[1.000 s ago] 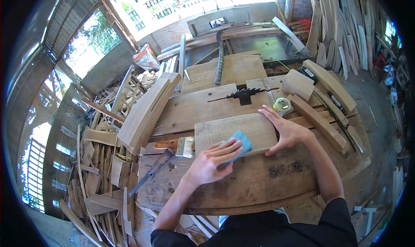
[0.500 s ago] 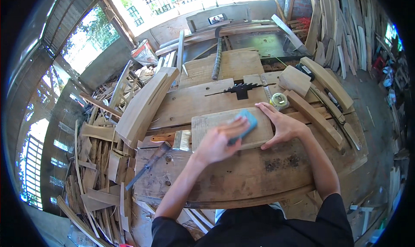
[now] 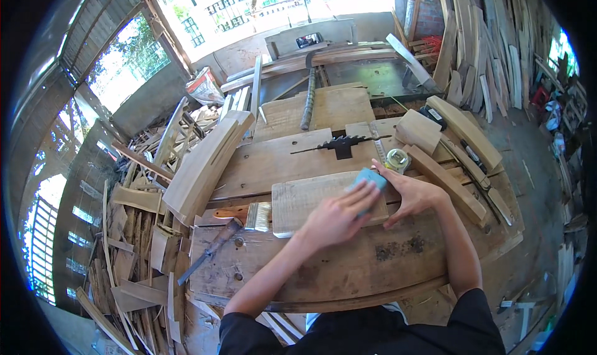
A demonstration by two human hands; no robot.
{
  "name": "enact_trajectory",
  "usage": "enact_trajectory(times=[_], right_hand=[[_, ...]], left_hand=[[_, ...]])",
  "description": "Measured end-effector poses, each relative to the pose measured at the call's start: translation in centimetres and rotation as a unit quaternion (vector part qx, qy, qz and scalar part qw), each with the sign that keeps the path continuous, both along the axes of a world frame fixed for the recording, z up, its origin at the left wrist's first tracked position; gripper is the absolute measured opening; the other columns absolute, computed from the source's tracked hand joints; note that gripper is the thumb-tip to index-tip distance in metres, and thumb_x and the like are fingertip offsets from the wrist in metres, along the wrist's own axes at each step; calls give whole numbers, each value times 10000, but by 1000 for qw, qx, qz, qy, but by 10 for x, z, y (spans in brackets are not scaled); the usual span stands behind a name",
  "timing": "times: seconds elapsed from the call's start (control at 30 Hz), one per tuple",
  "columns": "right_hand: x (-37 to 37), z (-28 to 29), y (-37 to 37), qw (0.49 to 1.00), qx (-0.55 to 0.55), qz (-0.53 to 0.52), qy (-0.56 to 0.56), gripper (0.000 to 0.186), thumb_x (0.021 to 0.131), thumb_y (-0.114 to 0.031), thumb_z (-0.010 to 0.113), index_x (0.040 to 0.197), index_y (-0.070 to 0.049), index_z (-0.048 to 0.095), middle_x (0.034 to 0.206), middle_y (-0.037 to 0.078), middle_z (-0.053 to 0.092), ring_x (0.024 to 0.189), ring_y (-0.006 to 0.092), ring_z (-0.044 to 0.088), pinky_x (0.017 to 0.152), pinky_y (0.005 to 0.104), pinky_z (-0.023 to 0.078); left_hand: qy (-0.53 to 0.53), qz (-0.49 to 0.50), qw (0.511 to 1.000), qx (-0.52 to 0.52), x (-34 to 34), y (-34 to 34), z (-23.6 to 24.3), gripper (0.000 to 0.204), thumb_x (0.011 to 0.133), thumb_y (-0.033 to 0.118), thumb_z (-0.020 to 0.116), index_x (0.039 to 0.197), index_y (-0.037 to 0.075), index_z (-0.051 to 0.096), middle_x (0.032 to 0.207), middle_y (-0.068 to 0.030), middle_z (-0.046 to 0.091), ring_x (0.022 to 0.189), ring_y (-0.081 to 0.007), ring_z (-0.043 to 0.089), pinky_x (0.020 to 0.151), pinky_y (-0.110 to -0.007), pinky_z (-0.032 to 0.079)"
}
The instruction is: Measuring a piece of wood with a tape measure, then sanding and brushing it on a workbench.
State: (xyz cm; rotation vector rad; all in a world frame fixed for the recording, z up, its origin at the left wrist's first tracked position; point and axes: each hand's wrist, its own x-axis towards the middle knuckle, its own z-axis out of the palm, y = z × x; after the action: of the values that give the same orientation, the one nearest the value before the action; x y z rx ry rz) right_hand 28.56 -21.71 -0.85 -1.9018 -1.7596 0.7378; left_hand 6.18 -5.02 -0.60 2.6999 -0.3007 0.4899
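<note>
Workshop bench (image 3: 336, 271): a pale wooden board (image 3: 295, 207) lies flat mid-top, w/ open room btwn its near edge & the bench's front rim. Sides are tighter: paintbrush (image 3: 259, 217) just beside the L end, tape measure (image 3: 398, 160) nr the far R corner, toothed saw blade (image 3: 342, 144) beyond. L hand (image 3: 337, 219), slightly blurred, grips a blue pad (image 3: 370, 177) at the board's R part; R hand (image 3: 416, 196), thumb & fingers spread wide, touches the R end.
</note>
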Motion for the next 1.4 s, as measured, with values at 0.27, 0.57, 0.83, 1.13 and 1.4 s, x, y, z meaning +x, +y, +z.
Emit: enact_trajectory(times=[0.27, 0.57, 0.83, 1.13, 1.4], right_hand=[[-4, 7, 1, 1000, 6, -15, -5, 1566, 590, -508, 1026, 1709, -27, 41, 1728, 266, 258, 1579, 362, 346, 1292, 396, 315], [-5, 14, -4, 999, -24, -24, 1, 1526, 619, -494, 1014, 1716, -81, 37, 1729, 253, 267, 1577, 358, 348, 1306, 410, 302], [-7, 12, -4, 999, -26, -38, -12, 1535, 613, -478, 1024, 1724, -120, 27, 1676, 254, 376, 1509, 379, 449, 1269, 424, 362], [-10, 16, -1, 997, -58, -50, -18, 1542, 609, -515, 1017, 1725, -132, 25, 1626, 269, 447, 1468, 398, 498, 1233, 442, 403], [-11, 5, -2, 998, 10, -23, -54, 1596, 593, -606, 1002, 1714, -73, -1, 1718, 278, 271, 1546, 410, 386, 1270, 435, 360]], left_hand=[[-19, 33, 999, 18, 3, 14, -4, 583, 985, 208, 710, 1526, 50, 561, 1558, -166, 577, 1477, -313, 526, 1216, -466, 451], [-19, -20, 999, -42, -1, 0, -4, 542, 981, 196, 749, 1499, 107, 618, 1541, -170, 594, 1461, -322, 536, 1183, -430, 491], [-51, 75, 994, -53, -7, 17, -10, 502, 952, 142, 770, 1443, 101, 672, 1518, -146, 618, 1454, -295, 544, 1153, -417, 524], [-36, 72, 993, -81, -11, 36, -4, 514, 938, 113, 769, 1444, 126, 678, 1502, -149, 629, 1438, -300, 559, 1144, -413, 528], [-20, 16, 998, -64, -19, 19, 2, 504, 927, 101, 774, 1424, 112, 691, 1493, -148, 638, 1428, -297, 570, 1140, -408, 535]])
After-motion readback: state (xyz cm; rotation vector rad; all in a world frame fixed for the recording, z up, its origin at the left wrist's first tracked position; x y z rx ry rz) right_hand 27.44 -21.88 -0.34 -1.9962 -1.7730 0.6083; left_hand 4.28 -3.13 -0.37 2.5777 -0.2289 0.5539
